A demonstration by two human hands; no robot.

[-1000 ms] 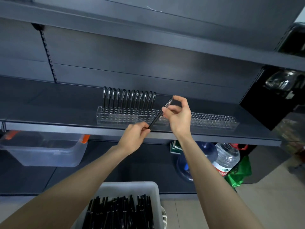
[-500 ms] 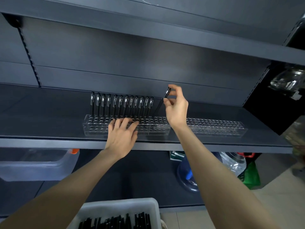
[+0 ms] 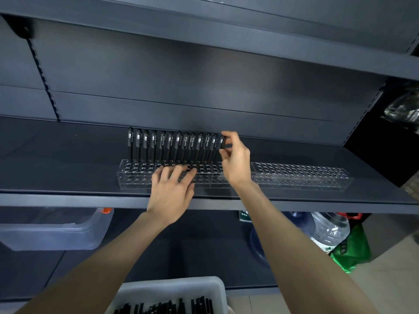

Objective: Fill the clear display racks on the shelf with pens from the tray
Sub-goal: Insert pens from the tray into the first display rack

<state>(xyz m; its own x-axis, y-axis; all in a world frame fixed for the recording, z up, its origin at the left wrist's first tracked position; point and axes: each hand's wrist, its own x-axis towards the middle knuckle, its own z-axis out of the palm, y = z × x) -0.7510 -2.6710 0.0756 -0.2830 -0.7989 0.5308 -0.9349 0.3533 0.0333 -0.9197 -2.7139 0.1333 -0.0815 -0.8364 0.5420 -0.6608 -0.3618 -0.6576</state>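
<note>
1. On the dark grey metal shelf [image 3: 56, 159] stood the left clear plastic rack [image 3: 133, 177], full of round holes. Its back row carried a line of upright black pens [image 3: 163, 146]; the front rows had no pens.
2. The white plastic tray [image 3: 172, 285] sat low, well below the shelf edge, with loose black pens [image 3: 199, 305] in it.
3. The left hand [image 3: 172, 193] lay on the rack top, its grip spread, fingers flat, holding nothing. I judge that it steadied the rack, which is probably light and could slide on the smooth shelf.
4. The right hand [image 3: 235, 162] had its grip pinching the capped top of one slim black pen [image 3: 223, 142], upright at the right end of the line. Its lower part was hidden, so I could not tell if it was seated. Such a pen is likely light, stiff and a little slippery; a hold near the cap suits guiding it straight down.
5. The right clear plastic rack [image 3: 301, 175] stood near, without pens. There was open room up to the upper shelf [image 3: 272, 41], but neighbour pens stood close, so a tilt might knock them.
</note>
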